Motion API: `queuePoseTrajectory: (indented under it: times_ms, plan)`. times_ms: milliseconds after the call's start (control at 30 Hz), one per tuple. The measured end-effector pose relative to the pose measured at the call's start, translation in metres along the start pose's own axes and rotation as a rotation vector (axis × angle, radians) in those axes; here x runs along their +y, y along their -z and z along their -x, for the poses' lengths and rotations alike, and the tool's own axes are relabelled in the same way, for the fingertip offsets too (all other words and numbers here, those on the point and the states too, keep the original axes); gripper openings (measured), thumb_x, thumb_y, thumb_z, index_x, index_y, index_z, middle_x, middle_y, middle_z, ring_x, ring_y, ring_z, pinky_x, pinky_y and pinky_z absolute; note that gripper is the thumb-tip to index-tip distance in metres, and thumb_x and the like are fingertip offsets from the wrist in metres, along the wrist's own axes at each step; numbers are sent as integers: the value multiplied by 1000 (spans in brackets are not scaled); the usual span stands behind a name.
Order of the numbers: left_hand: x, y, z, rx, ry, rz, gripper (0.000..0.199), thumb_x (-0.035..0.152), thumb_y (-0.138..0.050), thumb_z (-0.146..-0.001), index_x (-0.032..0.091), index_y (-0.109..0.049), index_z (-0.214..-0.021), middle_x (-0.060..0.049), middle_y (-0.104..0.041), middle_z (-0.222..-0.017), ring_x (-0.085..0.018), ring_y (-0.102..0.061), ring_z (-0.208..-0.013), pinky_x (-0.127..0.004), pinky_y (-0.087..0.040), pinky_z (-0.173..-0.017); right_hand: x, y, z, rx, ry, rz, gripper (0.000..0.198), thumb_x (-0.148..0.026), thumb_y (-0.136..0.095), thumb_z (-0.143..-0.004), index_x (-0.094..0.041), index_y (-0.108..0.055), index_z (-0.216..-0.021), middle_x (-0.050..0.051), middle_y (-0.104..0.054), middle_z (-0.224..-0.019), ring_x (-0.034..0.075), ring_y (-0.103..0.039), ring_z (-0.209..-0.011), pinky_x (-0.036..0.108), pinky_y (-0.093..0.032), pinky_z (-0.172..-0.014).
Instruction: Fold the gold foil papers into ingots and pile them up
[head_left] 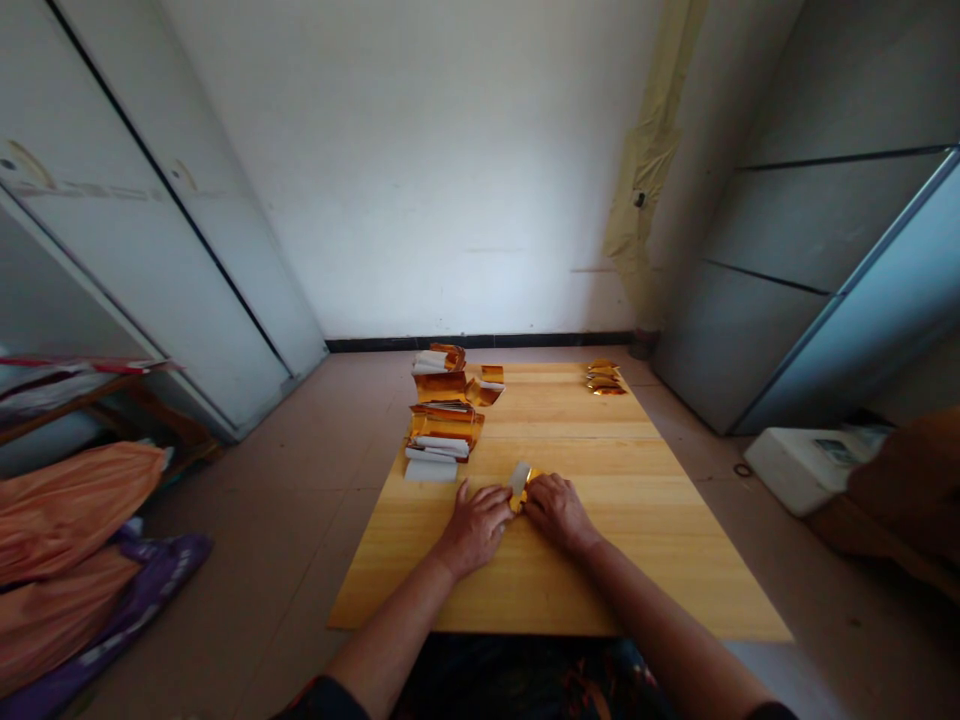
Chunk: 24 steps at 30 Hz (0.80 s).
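A small sheet of gold foil paper (519, 478), partly folded with its white-grey back showing, lies between my hands on the wooden table. My left hand (475, 525) has its fingertips closed on the sheet's left edge, with the thumb side raised. Curled over the right edge is my right hand (561, 512), its fingers pressed on the gold side and partly hiding it. Stacks of flat gold foil paper (448, 425) lie at the table's left side, some sheets white side up. A group of folded gold pieces (604, 378) sits at the far right corner.
The wooden table (600, 600) stands near a white wall. A grey fridge (757, 250) and a white box (791, 465) are on the right. White cabinets (127, 200) and orange cloth or bags (71, 510) are on the left.
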<state>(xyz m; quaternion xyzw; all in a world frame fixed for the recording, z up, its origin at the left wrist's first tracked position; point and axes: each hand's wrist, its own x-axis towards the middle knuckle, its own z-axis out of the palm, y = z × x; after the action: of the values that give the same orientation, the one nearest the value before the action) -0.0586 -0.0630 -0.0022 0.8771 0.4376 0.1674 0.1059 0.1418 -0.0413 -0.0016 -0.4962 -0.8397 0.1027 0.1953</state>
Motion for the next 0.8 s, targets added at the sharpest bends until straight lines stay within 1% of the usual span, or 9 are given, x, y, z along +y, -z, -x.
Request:
queuePoseTrajectory:
  times_ms: [167,300,400,633,800]
  plan:
    - [4,3,2,-16,-26,-50,33,11,-45,-82,27,-57,-108,-4,-52,-133,-21,-42,-126,-58,-14,-109,2,-5,-2,8,12,28,12,-22,-51,-87,-18,-60,-81,6,-61,-89,17,-49,-86,28,-35,-77]
    - [6,4,4,-9,-11,-33,39,8,-43,-81,26,-52,-114,-5,-51,-134,-20,-40,-128,-58,-12,-110,4,-8,-3,13,15,39,13,-23,-51,-87,-18,-60,-79,5,-60,-88,17,-48,-83,28,-34,-75]
    - [7,4,4,-12,-29,-37,42,7,-42,-81,27,-50,-117,-4,-52,-133,-20,-39,-128,-59,-11,-110,5,-8,-5,19,24,33,13,-23,-51,-86,-17,-59,-78,5,-59,-86,16,-48,-81,27,-34,-73]
    - [4,4,4,-16,-60,-78,38,10,-44,-83,30,-53,-115,-4,-50,-135,-21,-40,-128,-60,-11,-109,8,-11,-9,50,40,-2,10,-17,-51,-81,-18,-56,-73,4,-57,-80,15,-48,-76,26,-33,-70]
    - [4,3,5,-11,-67,-100,34,12,-45,-84,30,-55,-112,-3,-51,-134,-21,-40,-127,-60,-13,-108,9,-9,-11,42,32,-32,9,-13,-51,-77,-18,-54,-70,2,-56,-77,15,-47,-73,25,-33,-68]
